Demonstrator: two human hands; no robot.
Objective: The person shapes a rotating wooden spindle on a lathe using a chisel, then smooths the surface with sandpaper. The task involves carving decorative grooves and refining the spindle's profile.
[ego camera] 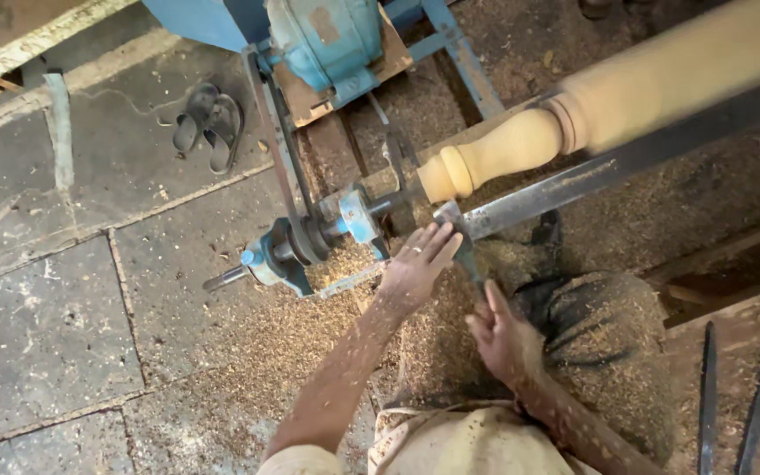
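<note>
Pale turned wooden spindle (521,145) mounted on lathe, just above and to the right of both hands, long axis running up toward the right. Left hand (417,264) nearer, fingers flat and released on dark steel tool rest bar (573,182). Right hand (505,339) clenched around dark tool handle (470,259). Sawdust-covered, bulbous end, smooth.

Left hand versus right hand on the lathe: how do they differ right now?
The left hand lies flat with fingers spread on the tool rest end near the turned wood spindle; the right hand is curled around a dark tool handle. The left sits higher, nearer the spindle; the right is lower, close to the lap. Both are dusted with sawdust.
</note>
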